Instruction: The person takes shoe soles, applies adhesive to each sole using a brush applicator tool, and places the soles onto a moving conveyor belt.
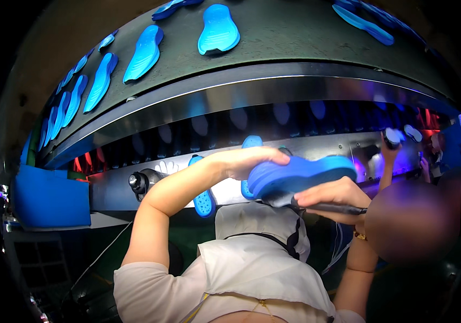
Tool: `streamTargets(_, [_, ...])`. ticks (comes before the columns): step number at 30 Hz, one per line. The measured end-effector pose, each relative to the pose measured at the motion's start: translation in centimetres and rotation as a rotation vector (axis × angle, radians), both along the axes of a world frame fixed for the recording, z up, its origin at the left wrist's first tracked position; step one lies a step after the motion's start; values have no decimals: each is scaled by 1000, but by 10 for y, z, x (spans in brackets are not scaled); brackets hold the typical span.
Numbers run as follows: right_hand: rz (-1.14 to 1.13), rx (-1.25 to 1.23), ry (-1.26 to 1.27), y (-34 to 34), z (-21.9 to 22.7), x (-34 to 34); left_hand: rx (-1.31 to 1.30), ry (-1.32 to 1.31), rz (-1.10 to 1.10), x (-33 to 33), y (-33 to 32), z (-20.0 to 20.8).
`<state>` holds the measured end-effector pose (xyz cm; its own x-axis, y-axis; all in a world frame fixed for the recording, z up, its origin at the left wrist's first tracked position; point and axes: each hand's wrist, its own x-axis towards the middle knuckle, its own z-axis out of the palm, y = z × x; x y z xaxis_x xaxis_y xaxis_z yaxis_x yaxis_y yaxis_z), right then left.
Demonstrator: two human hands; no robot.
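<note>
Blue, thick, smooth-sided foam shoe sole (308, 171) is held in the air above the near edge of a long grey metal shelf (114, 192), right of the shelf's middle. The left hand (256, 160) grips its left end from above, wrist bent over, while the right hand (335, 196) is closed round a slim black-handled brush-like tool (335, 208). That tool's pale, blurred head lies just under the sole's lower left edge (whether it touches, I cannot tell).

Judging by the grip, the work in hand is running the tool along the sole's lower edge. To do it well, keep the left hand firm on the end and turn the sole to meet the tool, so the right wrist can stay low and the stroke even. Light pressure should suit foam, which may dent or smear under a hard push; the left fingers are best kept off any stretch just worked.

Elbow room matters too: a blue perforated foam clog upper (204, 200) juts past the shelf's near edge below the left forearm, and a second blue foam upper (252, 141) lies partly hidden behind the left hand. Beyond the shelf's far edge, a dark green conveyor belt (284, 37) carries more blue soles (218, 29).
</note>
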<state>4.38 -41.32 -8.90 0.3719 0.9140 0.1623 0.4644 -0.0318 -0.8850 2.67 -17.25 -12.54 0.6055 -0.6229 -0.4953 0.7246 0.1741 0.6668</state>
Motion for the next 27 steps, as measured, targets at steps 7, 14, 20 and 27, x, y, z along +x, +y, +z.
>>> streamTargets(7, [-103,57,-21,-9,-3,5,84,-8,22,-2,7,5])
streamTargets(14, [-212,61,-76,-12,-2,9,-35,100,204,-4,25,-8])
streamTargets(20, [-187,81,-15,-26,-20,9,10,51,265,-7,40,-17])
streamTargets(27, [-297,0,74,-29,-27,-5,-17,-135,225,-5,55,-10])
